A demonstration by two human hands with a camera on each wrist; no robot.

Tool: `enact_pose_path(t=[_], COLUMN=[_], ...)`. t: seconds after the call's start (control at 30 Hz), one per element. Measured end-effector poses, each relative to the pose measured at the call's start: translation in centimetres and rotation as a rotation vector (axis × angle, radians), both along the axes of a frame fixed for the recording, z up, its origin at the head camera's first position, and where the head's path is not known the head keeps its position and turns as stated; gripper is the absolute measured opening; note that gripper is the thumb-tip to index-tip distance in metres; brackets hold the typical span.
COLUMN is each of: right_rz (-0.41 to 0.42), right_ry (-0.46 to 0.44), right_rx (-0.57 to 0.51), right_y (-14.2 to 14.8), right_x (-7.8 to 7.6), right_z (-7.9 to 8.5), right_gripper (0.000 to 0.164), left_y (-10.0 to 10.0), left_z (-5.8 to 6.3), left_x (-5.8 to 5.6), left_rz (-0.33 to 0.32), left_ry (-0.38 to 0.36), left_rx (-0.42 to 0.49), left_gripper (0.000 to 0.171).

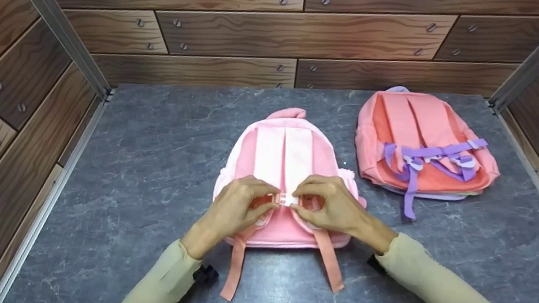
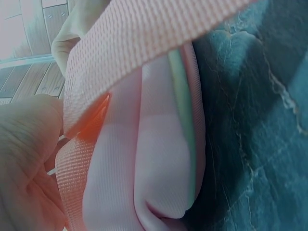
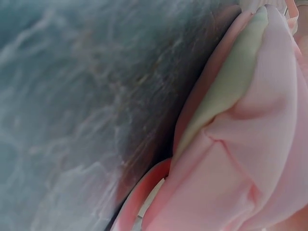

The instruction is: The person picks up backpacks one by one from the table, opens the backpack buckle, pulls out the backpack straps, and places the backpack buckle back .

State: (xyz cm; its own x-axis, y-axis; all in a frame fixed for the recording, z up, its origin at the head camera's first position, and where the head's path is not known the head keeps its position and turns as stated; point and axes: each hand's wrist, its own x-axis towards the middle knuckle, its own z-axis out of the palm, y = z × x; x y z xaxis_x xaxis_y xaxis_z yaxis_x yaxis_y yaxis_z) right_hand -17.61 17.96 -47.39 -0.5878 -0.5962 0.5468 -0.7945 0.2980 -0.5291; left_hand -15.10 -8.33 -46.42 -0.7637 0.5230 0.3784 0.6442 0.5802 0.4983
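Observation:
A pale pink backpack (image 1: 262, 234) lies in the middle of the table with its shoulder straps (image 1: 298, 154) facing up. Over the straps, my left hand (image 1: 235, 207) pinches the left side of a small white and pink buckle (image 1: 287, 200) between thumb and fingertips. From the right, my right hand (image 1: 333, 203) pinches the buckle's other side. Loose orange-pink webbing ends (image 1: 234, 270) hang past the bag's lower edge towards me. In the left wrist view, a webbing strap (image 2: 130, 53) crosses close in front of the bag. The right wrist view shows mostly the bag's side (image 3: 240, 159).
A coral backpack (image 1: 413, 130) with purple straps (image 1: 413, 183) lies at the back right of the dark marbled table (image 1: 152, 151). Wood-patterned walls (image 1: 241, 32) with metal corner posts (image 1: 56, 20) close in the back and sides.

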Motion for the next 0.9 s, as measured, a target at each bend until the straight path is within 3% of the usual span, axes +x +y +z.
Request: enact_pose_path(t=[0.9], right_rz=[-0.002], right_ry=[-0.007], right_rx=[0.004], right_y=[0.18], right_x=[-0.02], right_z=[0.11], right_gripper=[0.02], left_y=[-0.44], left_z=[-0.02], left_x=[-0.08], left_rz=[-0.021], left_ry=[0.022], left_rx=[0.018], left_gripper=[0.02])
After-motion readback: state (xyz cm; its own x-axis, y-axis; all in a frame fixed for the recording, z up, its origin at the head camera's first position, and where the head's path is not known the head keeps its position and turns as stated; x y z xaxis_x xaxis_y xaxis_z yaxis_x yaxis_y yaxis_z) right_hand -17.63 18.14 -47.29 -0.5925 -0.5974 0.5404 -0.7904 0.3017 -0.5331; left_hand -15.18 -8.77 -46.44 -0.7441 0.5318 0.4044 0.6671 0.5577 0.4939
